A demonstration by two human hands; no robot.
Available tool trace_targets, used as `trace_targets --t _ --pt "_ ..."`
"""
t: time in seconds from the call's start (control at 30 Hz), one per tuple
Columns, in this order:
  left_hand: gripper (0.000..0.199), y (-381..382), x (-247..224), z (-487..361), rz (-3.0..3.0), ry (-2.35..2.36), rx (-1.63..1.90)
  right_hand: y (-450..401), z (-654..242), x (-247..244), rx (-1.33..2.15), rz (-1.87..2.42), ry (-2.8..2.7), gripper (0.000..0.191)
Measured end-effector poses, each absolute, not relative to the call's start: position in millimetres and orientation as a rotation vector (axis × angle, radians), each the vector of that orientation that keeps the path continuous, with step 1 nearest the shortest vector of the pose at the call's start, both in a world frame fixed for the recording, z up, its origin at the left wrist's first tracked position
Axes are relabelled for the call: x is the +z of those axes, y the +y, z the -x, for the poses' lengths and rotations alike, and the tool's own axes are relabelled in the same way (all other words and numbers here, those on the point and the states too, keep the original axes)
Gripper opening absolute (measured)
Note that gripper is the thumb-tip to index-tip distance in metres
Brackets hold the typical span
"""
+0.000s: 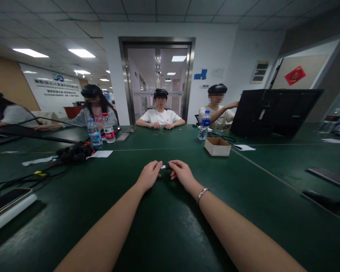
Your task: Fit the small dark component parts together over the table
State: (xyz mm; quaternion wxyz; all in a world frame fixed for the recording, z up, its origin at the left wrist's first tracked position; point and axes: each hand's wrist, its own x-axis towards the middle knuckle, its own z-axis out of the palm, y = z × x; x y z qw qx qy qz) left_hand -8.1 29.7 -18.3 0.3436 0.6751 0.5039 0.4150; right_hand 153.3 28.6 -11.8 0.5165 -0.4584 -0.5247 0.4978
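No wording is legible: the white wall banner (55, 88) far left of the hands carries lettering seemingly too blurred to read.

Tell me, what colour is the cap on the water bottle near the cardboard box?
Blue. The bottle cap shows best in the head view.

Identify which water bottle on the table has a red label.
The bottle at far left, standing just right of its blue-labelled neighbour. The third bottle, near the cardboard box, is also blue-labelled.
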Motion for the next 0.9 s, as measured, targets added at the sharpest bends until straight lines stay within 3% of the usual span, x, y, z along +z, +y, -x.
trace_targets --t 0.1,0.27,0.47,0.9 --pt "0.039 28.8 -17.9 8.0 -1.802 1.274 1.056 29.3 -152.8 -13.1 1.188 1.095 -1.263 0.014" --pt "0.052 30.8 -20.9 8.9 -1.843 1.353 1.038 30.6 -152.3 -14.5 1.197 1.084 -1.266 0.015" --pt "0.04 27.6 -16.8 9.0 -1.813 1.266 1.016 30.8 -153.5 -14.1 1.208 1.095 -1.247 0.013" --pt "0.056 30.2 -21.3 10.3 -1.79 1.33 1.008 29.9 -152.2 -13.3 1.203 1.103 -1.273 0.013"
